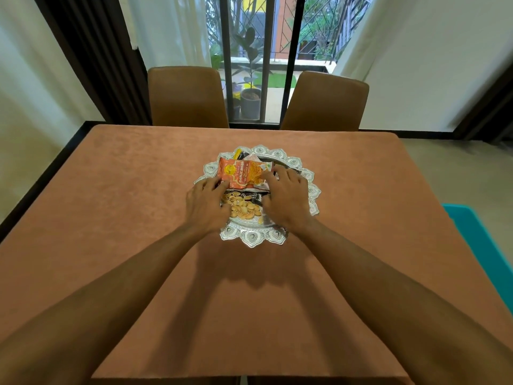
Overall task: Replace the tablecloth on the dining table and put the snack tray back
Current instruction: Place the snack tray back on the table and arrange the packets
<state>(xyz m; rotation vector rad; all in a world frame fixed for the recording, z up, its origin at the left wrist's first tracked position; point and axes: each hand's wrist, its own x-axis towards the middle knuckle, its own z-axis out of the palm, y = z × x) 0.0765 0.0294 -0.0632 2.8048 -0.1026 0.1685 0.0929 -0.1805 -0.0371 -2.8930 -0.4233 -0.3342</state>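
Note:
A terracotta tablecloth point(138, 218) covers the dining table. At its middle lies a round silver snack tray point(301, 165) with a scalloped rim. It holds an orange snack packet point(244, 175), a packet of pale nuts point(244, 209) and darker packets underneath. My left hand point(205, 207) grips the orange packet's lower left corner with curled fingers. My right hand point(287, 200) holds the packet's right end, fingers on top and thumb below. Both hands cover parts of the tray's rim.
Two brown chairs point(186, 95) point(326, 102) stand at the table's far side before a barred glass door. A turquoise object point(480, 234) shows past the table's right edge. White curtains hang on both sides.

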